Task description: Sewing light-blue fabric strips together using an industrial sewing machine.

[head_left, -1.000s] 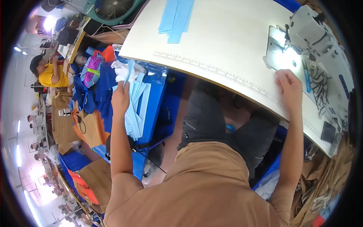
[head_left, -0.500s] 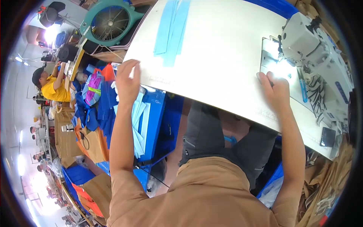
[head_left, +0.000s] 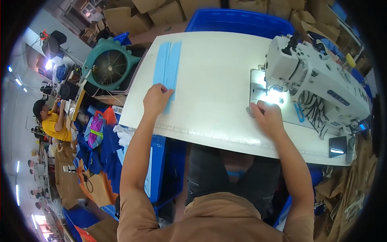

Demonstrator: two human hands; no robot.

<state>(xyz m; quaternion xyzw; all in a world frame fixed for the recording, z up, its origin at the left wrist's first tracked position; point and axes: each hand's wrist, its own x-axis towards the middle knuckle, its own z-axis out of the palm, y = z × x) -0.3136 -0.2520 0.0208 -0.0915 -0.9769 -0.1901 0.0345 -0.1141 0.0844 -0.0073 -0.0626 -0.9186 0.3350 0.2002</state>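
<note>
Head view: left hand [head_left: 157, 98] hides blue strips' [head_left: 168, 66] near ends.

light blue fabric strips [head_left: 167, 68] on a white table [head_left: 213, 72] (teal fan [head_left: 109, 66], blue bin [head_left: 238, 22] nearby).

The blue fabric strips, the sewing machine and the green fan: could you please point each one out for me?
blue fabric strips [head_left: 166, 66], head view, on the middle of the stack.
sewing machine [head_left: 322, 80], head view, on its white body.
green fan [head_left: 109, 66], head view, on its round grille.
</note>
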